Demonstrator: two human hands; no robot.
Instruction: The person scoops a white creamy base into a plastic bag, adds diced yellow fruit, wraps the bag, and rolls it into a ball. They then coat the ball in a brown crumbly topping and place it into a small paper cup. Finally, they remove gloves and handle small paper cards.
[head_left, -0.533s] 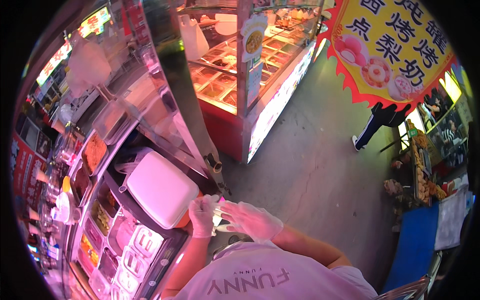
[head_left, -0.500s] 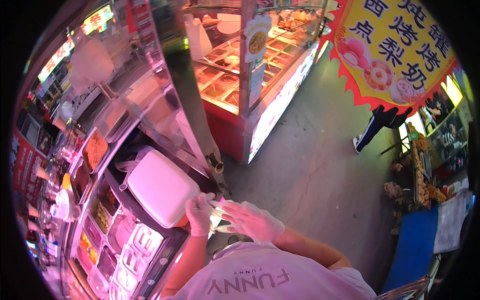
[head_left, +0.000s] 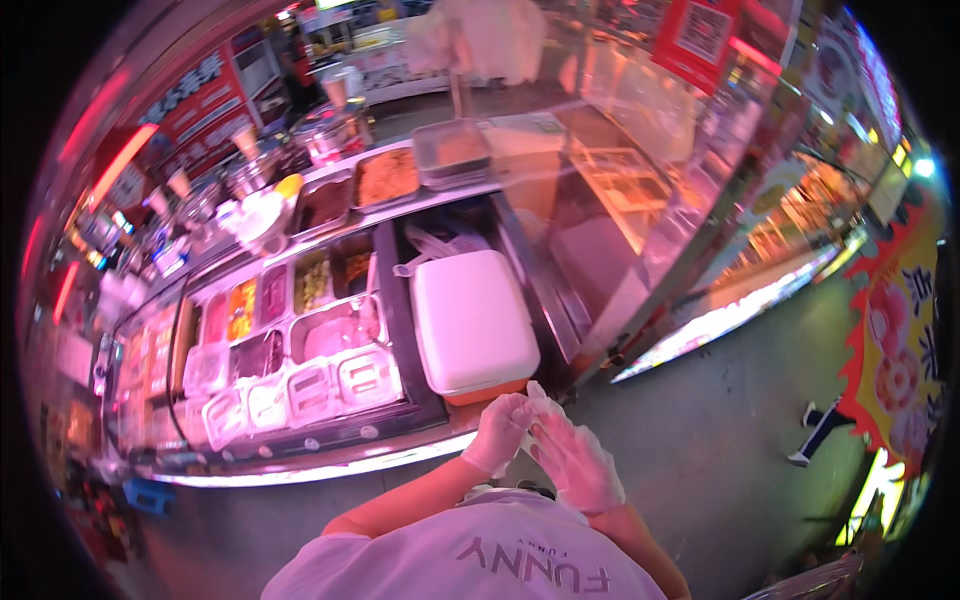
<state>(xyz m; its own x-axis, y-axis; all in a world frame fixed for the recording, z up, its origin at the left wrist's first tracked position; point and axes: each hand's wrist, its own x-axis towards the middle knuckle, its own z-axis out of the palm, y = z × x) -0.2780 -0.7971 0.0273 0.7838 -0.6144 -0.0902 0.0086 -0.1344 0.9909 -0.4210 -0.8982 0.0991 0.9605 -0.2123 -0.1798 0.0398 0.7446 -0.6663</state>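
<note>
Thin clear plastic gloves cover both of my hands, which meet in front of my chest. My left hand [head_left: 499, 434] is closed, its fingertips pinching what looks like the loose plastic glove at the fingers of my right hand [head_left: 577, 462]. The right hand's fingers are stretched out and slant up toward the left; its palm seems to hold nothing. Just beyond my hands is a white-lidded box [head_left: 473, 318] with an orange lower part, set into the counter. A crumpled clear plastic bag [head_left: 445, 243] lies behind it.
To the left, the counter holds steel pans of coloured toppings [head_left: 243, 308] and several clear lidded tubs [head_left: 313, 390]. Pans of orange crumbs [head_left: 387, 177] and dark filling [head_left: 325, 203] stand behind. A glass partition [head_left: 665, 250] rises on the right; a person's leg [head_left: 820, 430] shows beyond.
My view has swung left, bringing the counter to the middle. The hands stay together near the white-lidded box, and the right hand now points more upward.
</note>
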